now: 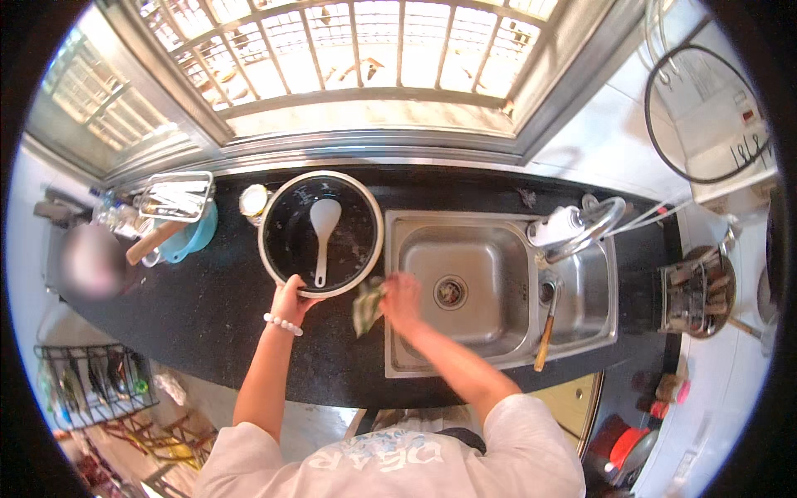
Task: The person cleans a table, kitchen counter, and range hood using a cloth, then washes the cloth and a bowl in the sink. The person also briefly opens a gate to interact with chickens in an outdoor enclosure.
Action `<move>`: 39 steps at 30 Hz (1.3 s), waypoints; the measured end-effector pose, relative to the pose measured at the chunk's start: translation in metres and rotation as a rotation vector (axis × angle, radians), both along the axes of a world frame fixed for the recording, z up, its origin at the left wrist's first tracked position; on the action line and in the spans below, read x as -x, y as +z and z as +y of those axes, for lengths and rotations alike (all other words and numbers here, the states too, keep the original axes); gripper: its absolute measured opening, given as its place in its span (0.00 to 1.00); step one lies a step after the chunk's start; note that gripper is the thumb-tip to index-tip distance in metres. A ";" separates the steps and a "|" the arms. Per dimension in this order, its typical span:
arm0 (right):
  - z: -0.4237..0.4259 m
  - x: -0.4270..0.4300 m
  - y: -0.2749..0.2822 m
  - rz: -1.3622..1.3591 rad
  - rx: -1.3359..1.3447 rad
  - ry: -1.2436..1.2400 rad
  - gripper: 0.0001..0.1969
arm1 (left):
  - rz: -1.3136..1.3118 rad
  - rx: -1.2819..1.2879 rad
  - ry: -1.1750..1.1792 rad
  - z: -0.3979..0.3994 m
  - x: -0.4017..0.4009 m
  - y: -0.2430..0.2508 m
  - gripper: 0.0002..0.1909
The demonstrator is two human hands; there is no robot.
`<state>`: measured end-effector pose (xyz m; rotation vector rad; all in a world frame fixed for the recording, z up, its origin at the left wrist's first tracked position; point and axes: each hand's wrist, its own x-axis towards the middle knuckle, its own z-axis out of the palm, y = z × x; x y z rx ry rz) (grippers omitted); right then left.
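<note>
My left hand (pixel 294 304), with a beaded bracelet at the wrist, grips the near rim of a round pot (pixel 289 236) with a dark inside and a pale rim. A white rice paddle (pixel 324 227) lies in the pot, its handle towards me. My right hand (pixel 401 303), slightly blurred, holds a crumpled striped cloth (pixel 368 310) just right of the pot, over the left edge of the steel sink (pixel 482 267). Part of the cloth is hidden by the fingers.
Behind the pot's left side stands a small jar (pixel 254 200). Farther left are a blue basin (pixel 196 233) and a wire basket (pixel 177 193) of utensils. Over the sink divider arch a faucet (pixel 607 227) and a white bottle (pixel 554 227). A wooden-handled tool (pixel 545 339) leans across the small basin.
</note>
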<state>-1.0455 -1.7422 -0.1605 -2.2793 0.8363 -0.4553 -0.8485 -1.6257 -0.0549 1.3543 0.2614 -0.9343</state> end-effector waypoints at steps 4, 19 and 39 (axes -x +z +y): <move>-0.129 0.035 -0.045 -0.226 0.181 -0.550 0.20 | -0.011 -0.034 -0.019 0.010 -0.007 -0.015 0.05; -0.223 -0.121 0.004 -0.652 0.388 -0.732 0.30 | 0.037 -0.140 0.012 0.015 -0.011 -0.014 0.04; -0.083 -0.030 -0.014 0.083 0.197 -0.107 0.22 | 0.113 -0.054 0.069 -0.005 -0.010 -0.031 0.08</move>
